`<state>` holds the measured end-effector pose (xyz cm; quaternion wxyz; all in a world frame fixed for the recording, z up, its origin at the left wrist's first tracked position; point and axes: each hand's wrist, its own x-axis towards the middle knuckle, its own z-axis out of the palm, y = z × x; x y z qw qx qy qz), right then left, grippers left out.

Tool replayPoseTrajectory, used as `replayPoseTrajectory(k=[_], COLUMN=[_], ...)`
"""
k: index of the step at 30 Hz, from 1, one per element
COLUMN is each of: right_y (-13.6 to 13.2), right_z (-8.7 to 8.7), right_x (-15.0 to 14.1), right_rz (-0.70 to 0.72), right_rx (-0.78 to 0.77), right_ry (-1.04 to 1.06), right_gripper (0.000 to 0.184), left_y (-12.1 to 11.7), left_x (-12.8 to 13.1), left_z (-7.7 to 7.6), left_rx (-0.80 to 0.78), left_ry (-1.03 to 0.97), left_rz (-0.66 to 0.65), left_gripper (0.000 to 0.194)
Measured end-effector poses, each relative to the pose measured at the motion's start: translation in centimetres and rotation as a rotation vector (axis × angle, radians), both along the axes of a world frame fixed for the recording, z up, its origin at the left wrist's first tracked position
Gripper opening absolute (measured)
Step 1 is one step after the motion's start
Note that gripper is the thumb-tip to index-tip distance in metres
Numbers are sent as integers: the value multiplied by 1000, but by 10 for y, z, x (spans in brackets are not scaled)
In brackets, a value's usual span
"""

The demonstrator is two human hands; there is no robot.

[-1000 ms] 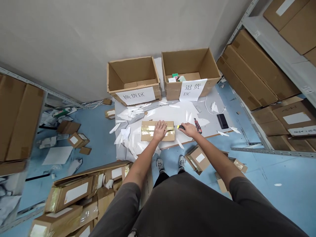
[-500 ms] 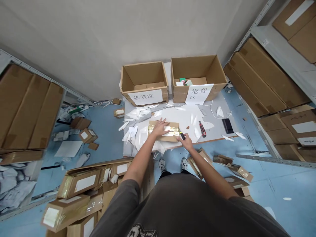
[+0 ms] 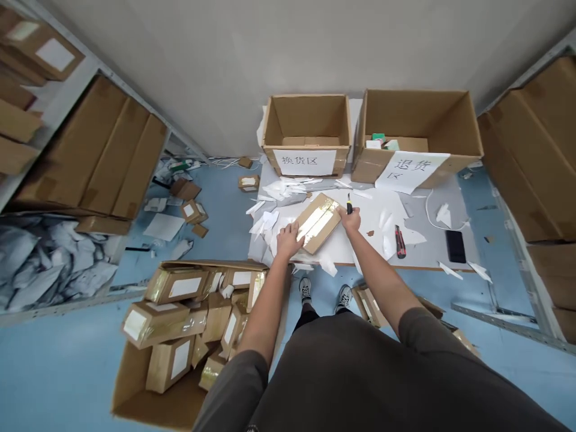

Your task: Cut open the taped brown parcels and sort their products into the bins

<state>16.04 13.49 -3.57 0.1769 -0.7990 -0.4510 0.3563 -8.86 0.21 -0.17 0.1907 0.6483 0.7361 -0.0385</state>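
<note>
A small taped cardboard box (image 3: pixel 319 223) lies at a slant on the table (image 3: pixel 365 243), its yellowish tape shiny along the top. My left hand (image 3: pixel 288 241) grips its lower left end, fingers curled over the edge. At the opposite end, my right hand (image 3: pixel 351 219) is closed around a black and yellow utility knife (image 3: pixel 349 205), which points up and away from me. The fingers of that hand also touch the box's corner. A second, red and black utility knife (image 3: pixel 400 242) rests on the table to the right.
Two big open cartons with paper signs, one left (image 3: pixel 306 120) and one right (image 3: pixel 418 114), stand along the wall. Paper scraps (image 3: pixel 283 191) litter the table; a black phone (image 3: pixel 456 246) lies at right. Below left, a large carton (image 3: pixel 157 408) holds several small boxes.
The box has turned from lying level to slanting, its right end raised away from me. My left hand moved from its top to its left end. The view shifted left.
</note>
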Motion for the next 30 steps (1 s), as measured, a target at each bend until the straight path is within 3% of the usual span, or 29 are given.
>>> replayPoseTrajectory(k=[3, 5, 7, 10, 14, 16, 19, 22, 25, 30], right_y=[35, 41, 31, -10, -76, -97, -106, -94, -70, -32], right_z=[-1, 0, 1, 3, -6, -14, -22, -25, -23, -12], right_x=[-38, -58, -67, -57, -25, -13, -4, -3, -6, -2], right_rz=[52, 91, 116, 139, 194, 195, 193, 227, 268, 211], right_rx=[21, 43, 76, 108, 85, 83, 77, 71, 75, 107], right_ry=[44, 82, 124, 171, 235, 197, 143, 144, 124, 53], right_gripper=[57, 54, 51, 48, 54, 55, 55, 56, 56, 50], left_y=[-21, -28, -30, -32, -28, -20, 1, 23, 36, 38], left_x=[23, 42, 60, 72, 52, 34, 11, 3, 11, 40], left_z=[-4, -7, -7, -1, 14, 19, 23, 21, 17, 10], left_rx=[-5, -3, 0, -14, -33, 48, 71, 47, 76, 89], left_ry=[73, 98, 103, 59, 38, 64, -2, -24, 26, 27], left_rz=[198, 320, 413, 420, 227, 1, -353, -607, -655, -578], left_gripper=[74, 73, 73, 68, 48, 46, 57, 49, 48, 89])
